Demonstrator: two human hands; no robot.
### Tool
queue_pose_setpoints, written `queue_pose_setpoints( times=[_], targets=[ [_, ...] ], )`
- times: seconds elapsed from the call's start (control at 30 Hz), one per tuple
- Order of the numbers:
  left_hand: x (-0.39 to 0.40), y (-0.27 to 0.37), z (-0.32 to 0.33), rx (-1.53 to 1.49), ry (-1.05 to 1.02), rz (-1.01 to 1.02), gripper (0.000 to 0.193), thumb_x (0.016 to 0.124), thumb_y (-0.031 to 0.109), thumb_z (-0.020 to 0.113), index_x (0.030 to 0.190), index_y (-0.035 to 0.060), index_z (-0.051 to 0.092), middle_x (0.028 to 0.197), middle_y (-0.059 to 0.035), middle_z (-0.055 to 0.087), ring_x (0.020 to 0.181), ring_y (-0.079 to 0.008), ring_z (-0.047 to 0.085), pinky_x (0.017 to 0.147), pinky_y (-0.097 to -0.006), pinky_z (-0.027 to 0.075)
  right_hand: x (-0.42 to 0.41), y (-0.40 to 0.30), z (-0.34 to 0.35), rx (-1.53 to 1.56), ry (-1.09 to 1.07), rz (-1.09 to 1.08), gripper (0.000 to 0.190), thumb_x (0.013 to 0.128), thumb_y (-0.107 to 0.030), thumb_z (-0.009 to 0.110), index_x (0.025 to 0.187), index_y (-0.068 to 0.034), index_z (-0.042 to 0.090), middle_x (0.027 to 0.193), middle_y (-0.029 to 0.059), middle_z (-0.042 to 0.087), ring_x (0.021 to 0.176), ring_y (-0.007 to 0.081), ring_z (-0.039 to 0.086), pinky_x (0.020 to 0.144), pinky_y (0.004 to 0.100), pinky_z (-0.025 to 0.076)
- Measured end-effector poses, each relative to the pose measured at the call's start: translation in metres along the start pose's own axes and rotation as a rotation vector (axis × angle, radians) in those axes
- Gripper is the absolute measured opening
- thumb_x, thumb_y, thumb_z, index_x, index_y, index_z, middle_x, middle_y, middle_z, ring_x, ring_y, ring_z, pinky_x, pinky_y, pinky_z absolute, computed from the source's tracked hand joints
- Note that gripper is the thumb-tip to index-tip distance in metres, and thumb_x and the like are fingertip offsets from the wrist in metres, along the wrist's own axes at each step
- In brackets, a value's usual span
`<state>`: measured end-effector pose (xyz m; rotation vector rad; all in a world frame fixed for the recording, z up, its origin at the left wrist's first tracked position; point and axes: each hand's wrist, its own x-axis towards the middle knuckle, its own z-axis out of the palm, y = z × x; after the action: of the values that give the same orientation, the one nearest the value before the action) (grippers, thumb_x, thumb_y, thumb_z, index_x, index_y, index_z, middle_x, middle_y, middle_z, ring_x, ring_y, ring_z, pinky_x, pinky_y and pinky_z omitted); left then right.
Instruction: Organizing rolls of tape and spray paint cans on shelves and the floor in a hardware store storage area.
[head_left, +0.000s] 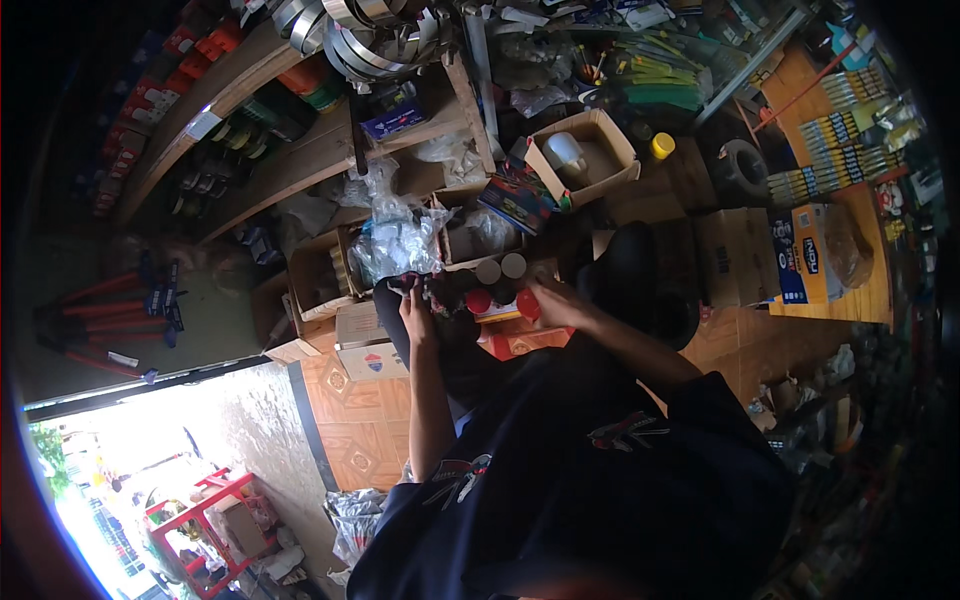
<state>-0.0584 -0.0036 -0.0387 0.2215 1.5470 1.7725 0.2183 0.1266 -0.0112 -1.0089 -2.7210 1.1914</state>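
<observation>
My right hand (553, 301) is at the right of a small group of round-topped containers and has its fingers around one with a red lid (528, 304). Beside it stand another red-topped container (478, 301) and two with grey-beige round tops (513, 265). My left hand (417, 306) is over my knee, holding a dark cloth (444, 294) with a light and reddish pattern. Below the containers, another red object (500, 346) shows near my lap. Shadow hides the lower parts of the containers.
An open cardboard box (626, 161) holding a white bulb-like object (564, 152) stands ahead. Clear plastic bags (397, 240) lie by more open boxes. Wooden shelves (277, 180) with goods rise at the left; a wooden table (870, 247) with packed goods is at the right.
</observation>
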Motion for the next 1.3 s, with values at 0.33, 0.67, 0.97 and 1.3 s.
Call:
queue_pose_setpoints(
  times=[0.33,0.67,0.97,1.3],
  targets=[
    [-0.003,-0.001,-0.003,0.096,-0.017,-0.011,0.031,0.105,0.028,0.06,0.107,0.0001,0.071,0.098,-0.0015,0.071,0.09,-0.0101,0.06,0.082,-0.0285,0.047,0.03,0.047,0.087,-0.678,0.072,-0.256,0.046,0.08,-0.014,0.07,0.12,0.005,0.062,0.132,0.0242,0.055,0.13,0.0386,0.051,0.112,0.0515,0.04],
    [-0.004,0.004,-0.001,0.221,-0.09,0.0,0.029,0.105,0.026,0.06,0.107,0.0001,0.071,0.095,-0.0004,0.069,0.086,-0.0086,0.059,0.078,-0.0286,0.047,0.048,0.095,0.123,-0.781,0.414,-0.298,0.036,0.088,-0.014,0.063,0.119,0.003,0.063,0.145,0.025,0.048,0.132,0.0405,0.049,0.108,0.0549,0.043],
    [-0.01,0.0,0.006,0.223,-0.175,0.081,0.03,0.107,0.023,0.057,0.117,-0.0021,0.07,0.105,-0.0041,0.072,0.096,-0.012,0.064,0.087,-0.0293,0.05,0.056,0.112,0.137,-0.593,0.385,-0.296,0.034,0.093,-0.013,0.061,0.124,0.0,0.061,0.157,0.0264,0.038,0.143,0.0449,0.041,0.113,0.0569,0.039],
    [-0.013,0.006,0.01,0.315,-0.165,0.083,0.029,0.107,0.023,0.057,0.113,-0.0023,0.07,0.102,-0.0043,0.072,0.093,-0.0117,0.064,0.084,-0.0294,0.05,0.047,0.097,0.123,-0.653,0.183,-0.217,0.033,0.093,-0.009,0.058,0.125,-0.004,0.06,0.163,0.0288,0.027,0.145,0.0456,0.038,0.117,0.059,0.034]
  ],
)
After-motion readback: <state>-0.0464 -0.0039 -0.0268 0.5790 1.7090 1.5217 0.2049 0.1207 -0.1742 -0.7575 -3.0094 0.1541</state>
